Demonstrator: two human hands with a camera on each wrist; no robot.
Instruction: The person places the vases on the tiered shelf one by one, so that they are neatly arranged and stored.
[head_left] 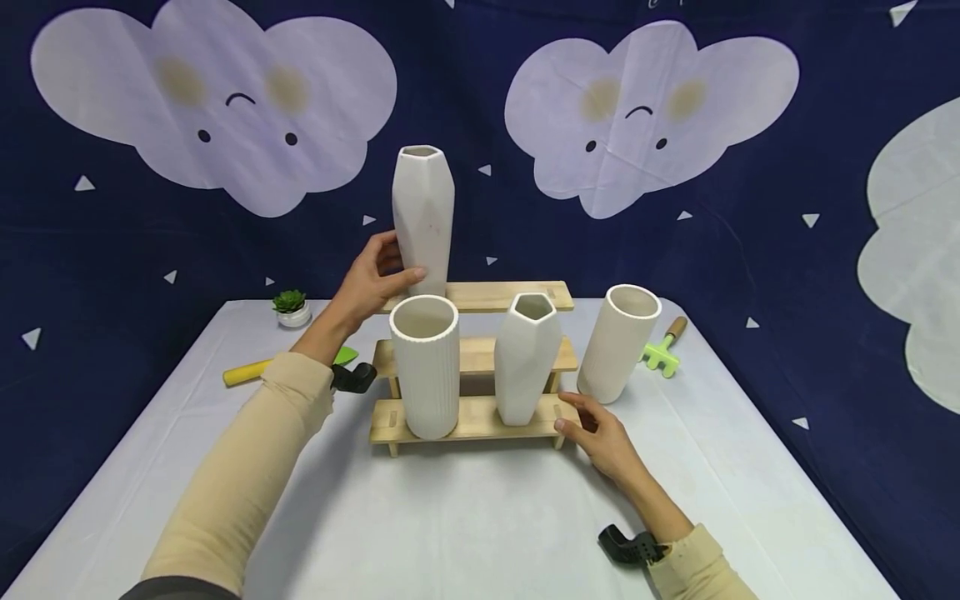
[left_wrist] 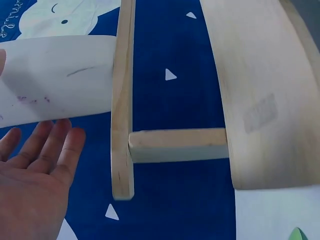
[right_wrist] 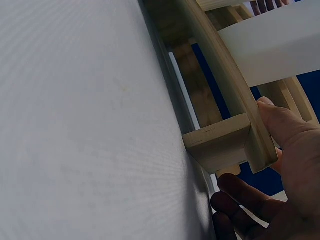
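Note:
A tall white faceted vase (head_left: 424,208) stands upright on the top tier of a three-tier wooden stand (head_left: 476,429). My left hand (head_left: 377,275) holds this vase low down, thumb across its front and fingers at its left side; in the left wrist view the fingertips (left_wrist: 62,125) lie at its edge. With my right hand (head_left: 603,437) I grip the right end of the lowest tier, thumb and index finger at the board. On that tier are a ribbed white cylindrical vase (head_left: 427,375) at left and a shorter faceted white vase (head_left: 527,358) at right.
Right of the stand, another white cylindrical vase (head_left: 618,346) is on the table (head_left: 450,525), beside a green hand rake (head_left: 662,357). To the left are a potted succulent (head_left: 292,308) and a yellow-handled tool (head_left: 246,372), partly behind my left arm. A dark cloud-printed cloth hangs behind.

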